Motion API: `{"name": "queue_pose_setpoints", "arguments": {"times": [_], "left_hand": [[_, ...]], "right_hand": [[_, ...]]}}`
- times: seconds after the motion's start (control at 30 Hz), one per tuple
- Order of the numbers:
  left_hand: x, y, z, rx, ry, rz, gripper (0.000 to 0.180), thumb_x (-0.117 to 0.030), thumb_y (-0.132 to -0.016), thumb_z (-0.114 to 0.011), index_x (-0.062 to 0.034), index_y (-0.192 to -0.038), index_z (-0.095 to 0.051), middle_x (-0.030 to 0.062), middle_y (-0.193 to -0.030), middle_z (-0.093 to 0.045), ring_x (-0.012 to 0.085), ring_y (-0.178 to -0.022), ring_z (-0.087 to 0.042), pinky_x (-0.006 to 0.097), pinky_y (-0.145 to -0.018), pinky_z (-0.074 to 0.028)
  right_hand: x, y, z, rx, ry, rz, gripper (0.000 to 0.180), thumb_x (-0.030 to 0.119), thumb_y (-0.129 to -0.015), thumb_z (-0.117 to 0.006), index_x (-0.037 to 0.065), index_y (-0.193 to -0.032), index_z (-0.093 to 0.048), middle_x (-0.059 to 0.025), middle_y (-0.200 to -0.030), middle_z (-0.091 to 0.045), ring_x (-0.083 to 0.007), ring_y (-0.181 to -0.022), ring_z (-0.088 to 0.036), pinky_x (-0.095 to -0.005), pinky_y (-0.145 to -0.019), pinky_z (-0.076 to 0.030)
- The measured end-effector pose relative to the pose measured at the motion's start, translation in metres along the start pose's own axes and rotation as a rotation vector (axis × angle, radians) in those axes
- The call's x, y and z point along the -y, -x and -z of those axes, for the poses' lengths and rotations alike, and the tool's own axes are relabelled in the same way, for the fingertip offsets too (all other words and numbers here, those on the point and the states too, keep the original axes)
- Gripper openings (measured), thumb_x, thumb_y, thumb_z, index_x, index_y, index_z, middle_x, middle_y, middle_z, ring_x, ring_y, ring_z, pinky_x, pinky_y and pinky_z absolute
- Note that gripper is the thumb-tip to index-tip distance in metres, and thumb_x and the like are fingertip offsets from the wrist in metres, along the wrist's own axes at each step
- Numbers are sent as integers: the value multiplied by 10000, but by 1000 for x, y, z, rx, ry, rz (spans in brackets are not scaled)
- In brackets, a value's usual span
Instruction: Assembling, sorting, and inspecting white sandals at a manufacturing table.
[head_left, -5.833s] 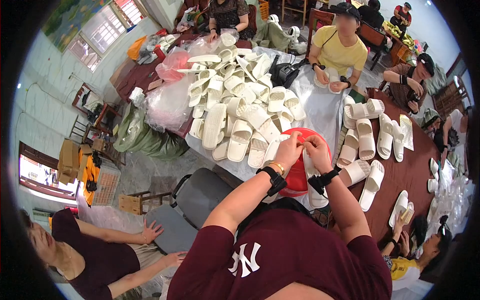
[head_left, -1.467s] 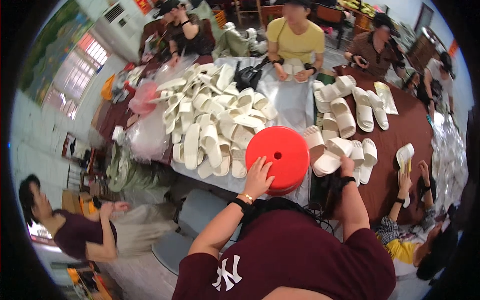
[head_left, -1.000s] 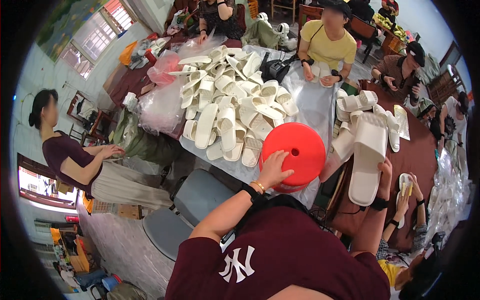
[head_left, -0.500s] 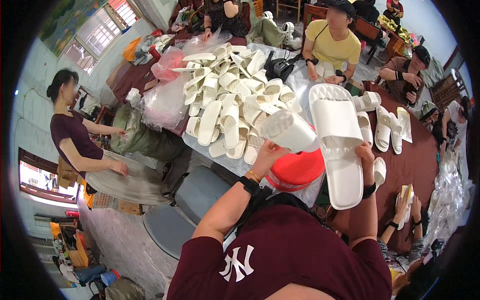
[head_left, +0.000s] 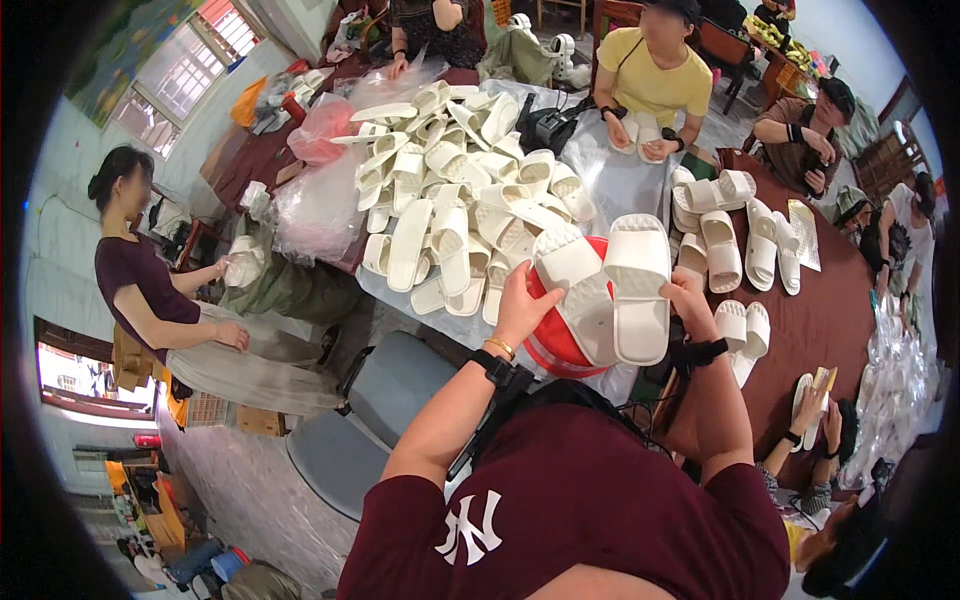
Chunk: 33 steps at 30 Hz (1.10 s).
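Observation:
My left hand (head_left: 522,305) holds one white slipper (head_left: 572,283) by its edge, sole side toward me. My right hand (head_left: 690,296) grips a second white slipper (head_left: 637,286) beside it. The two slippers are held side by side, touching, above a red round stool (head_left: 552,342) that stands against the table edge in front of me. A black watch sits on each of my wrists.
A big heap of white slippers (head_left: 455,190) covers the table (head_left: 620,185) on clear plastic. More slipper pairs (head_left: 735,240) lie on the brown cloth at right. Several people sit around the table; one in a yellow shirt (head_left: 655,75) opposite, one stands at left (head_left: 150,290). A grey chair (head_left: 385,400) is below left.
My right hand picked a white slipper from the right side and raised it. My left hand left the red stool and took a second slipper. Both slippers now come together over the stool.

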<state>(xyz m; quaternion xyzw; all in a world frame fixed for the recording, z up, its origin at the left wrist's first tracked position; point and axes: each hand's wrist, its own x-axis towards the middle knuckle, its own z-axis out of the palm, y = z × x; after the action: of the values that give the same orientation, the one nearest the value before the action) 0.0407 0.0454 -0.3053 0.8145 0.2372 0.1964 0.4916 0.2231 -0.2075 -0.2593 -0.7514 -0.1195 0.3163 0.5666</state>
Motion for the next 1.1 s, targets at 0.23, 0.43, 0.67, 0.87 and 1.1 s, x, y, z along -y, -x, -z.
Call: {"name": "queue_pose_setpoints", "arguments": {"times": [0.23, 0.43, 0.67, 0.87, 1.1], "left_hand": [[0, -8, -20, -6, -262, -235, 678, -231, -720, -734, 22, -1277, -441, 205, -1173, -524, 368, -1100, -500, 419, -954, -415], [6, -17, -14, 54, -222, -242, 498, -152, -799, -613, -15, -1263, -496, 203, -1231, -527, 356, -1153, -496, 398, -985, -403], [2, -13, 1, 123, -209, -202, 455, -111, -825, -551, -28, -1272, -522, 214, -1282, -524, 351, -1141, -534, 376, -957, -433], [2, -5, 2, 175, -223, -178, 446, -99, -829, -527, -32, -1270, -525, 225, -1270, -522, 367, -1162, -501, 409, -992, -400], [-37, 10, -15, -71, -504, -557, 336, -86, -793, -597, -53, -1127, -600, 146, -1099, -590, 321, -994, -560, 418, -896, -441]], "right_hand": [[-76, -43, 33, -23, 211, 30, 243, 161, -748, -544, -23, -873, -642, 0, -687, -567, -96, -604, -500, -266, -517, -389], [-49, -33, 14, 39, 523, 28, 325, 206, -760, -521, -55, -927, -621, -141, -771, -646, -251, -707, -614, -372, -632, -468], [-46, -21, -14, -11, 775, 145, 396, 294, -837, -517, -84, -939, -573, -317, -906, -620, -460, -885, -594, -508, -800, -469], [-50, -11, -26, -40, 735, 67, 419, 308, -876, -502, -63, -1067, -545, -316, -974, -608, -517, -886, -565, -528, -823, -459], [-24, -2, -2, 260, 254, -229, 386, 282, -890, -513, 46, -1195, -539, -35, -851, -606, -96, -665, -571, -237, -548, -463]]}}
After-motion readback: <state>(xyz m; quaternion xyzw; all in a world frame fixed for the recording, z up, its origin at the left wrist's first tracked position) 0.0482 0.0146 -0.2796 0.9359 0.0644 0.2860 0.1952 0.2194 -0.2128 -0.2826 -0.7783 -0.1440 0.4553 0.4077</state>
